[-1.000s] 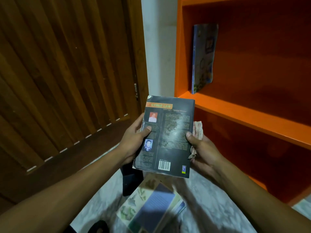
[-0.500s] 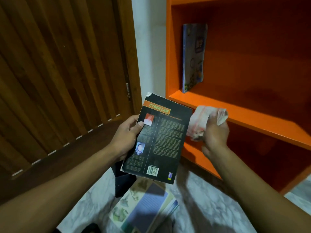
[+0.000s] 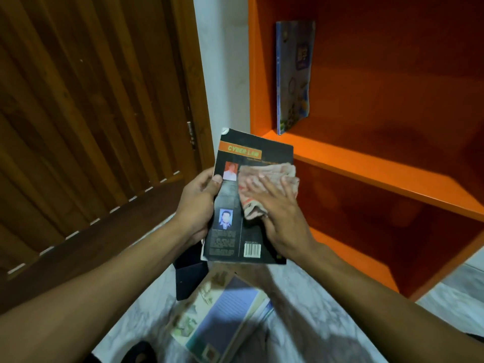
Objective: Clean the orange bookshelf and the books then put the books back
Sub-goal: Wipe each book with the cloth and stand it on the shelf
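My left hand (image 3: 197, 205) grips the left edge of a black book (image 3: 230, 231) titled "Cyber Law", back cover up, held in front of the orange bookshelf (image 3: 366, 163). My right hand (image 3: 277, 205) lies flat with straight fingers on a pale pink cloth (image 3: 264, 176), pressing it against the book's cover. One blue book (image 3: 293, 74) stands upright against the left wall of the upper shelf. On the floor below lies another book (image 3: 222, 318) with a blue and green cover.
A dark wooden door (image 3: 91, 113) fills the left side, with a strip of white wall (image 3: 225, 61) between it and the shelf. A dark flat object (image 3: 188, 279) lies on the marble floor (image 3: 301, 336) beside the floor book. The lower shelf compartment holds nothing visible.
My right hand, which held the bunched cloth off to the right of the book, has come onto the cover and now presses the cloth flat on it. The left hand keeps its grip.
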A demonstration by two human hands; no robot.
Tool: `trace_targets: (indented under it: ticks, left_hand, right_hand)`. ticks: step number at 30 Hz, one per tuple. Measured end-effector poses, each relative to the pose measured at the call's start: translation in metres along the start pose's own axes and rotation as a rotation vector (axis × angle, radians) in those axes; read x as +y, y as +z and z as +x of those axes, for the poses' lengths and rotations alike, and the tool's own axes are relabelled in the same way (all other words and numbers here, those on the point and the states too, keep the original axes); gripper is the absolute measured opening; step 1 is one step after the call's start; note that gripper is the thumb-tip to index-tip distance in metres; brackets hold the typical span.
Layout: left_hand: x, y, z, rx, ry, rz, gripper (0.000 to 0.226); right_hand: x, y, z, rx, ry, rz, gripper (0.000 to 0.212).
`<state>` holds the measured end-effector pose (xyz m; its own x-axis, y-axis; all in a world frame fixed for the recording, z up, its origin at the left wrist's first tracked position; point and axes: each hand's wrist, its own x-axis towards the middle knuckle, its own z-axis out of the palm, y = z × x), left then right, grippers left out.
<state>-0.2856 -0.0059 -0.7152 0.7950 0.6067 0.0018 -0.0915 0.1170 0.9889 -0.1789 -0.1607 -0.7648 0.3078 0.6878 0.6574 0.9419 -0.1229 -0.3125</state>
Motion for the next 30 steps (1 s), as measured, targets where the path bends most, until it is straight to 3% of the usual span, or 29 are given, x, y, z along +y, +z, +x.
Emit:
trace_targets:
  ticks: [7, 11, 14, 17, 19, 21, 25, 30]
  left_hand:
    - [0.001, -0.018, 0.014, 0.2, -0.115, -0.153, 0.023]
    - [0.004, -0.031, 0.02, 0.283, -0.117, -0.057, 0.021]
    - [0.005, -0.038, 0.015, 0.274, -0.078, 0.075, 0.02]
    - [0.002, -0.04, 0.004, 0.186, -0.045, 0.21, 0.024]
    - [0.0, -0.04, -0.005, 0.095, -0.044, 0.281, 0.026]
    - [-0.003, -0.036, -0.013, 0.012, -0.043, 0.338, 0.026]
    - [-0.012, -0.014, -0.027, -0.123, -0.025, 0.375, 0.025]
    - [-0.019, 0.006, -0.025, -0.103, -0.099, 0.163, 0.024]
  right_hand:
    - [-0.028, 0.017, -0.038, -0.164, -0.166, 0.176, 0.042]
    - [-0.026, 0.023, -0.052, -0.3, -0.172, 0.131, 0.048]
    - [-0.03, 0.015, -0.046, -0.19, 0.058, 0.305, 0.029]
    - [-0.026, 0.002, -0.024, 0.083, 0.432, 0.482, 0.018]
    - [-0.018, -0.007, -0.007, 0.277, 0.698, 0.554, 0.024]
    - [-0.014, -0.014, 0.008, 0.395, 0.818, 0.541, 0.032]
    - [-0.028, -0.008, 0.032, 0.428, 0.746, 0.562, 0.027]
    - [-0.046, 0.013, 0.025, 0.113, 0.566, 0.38, 0.048]
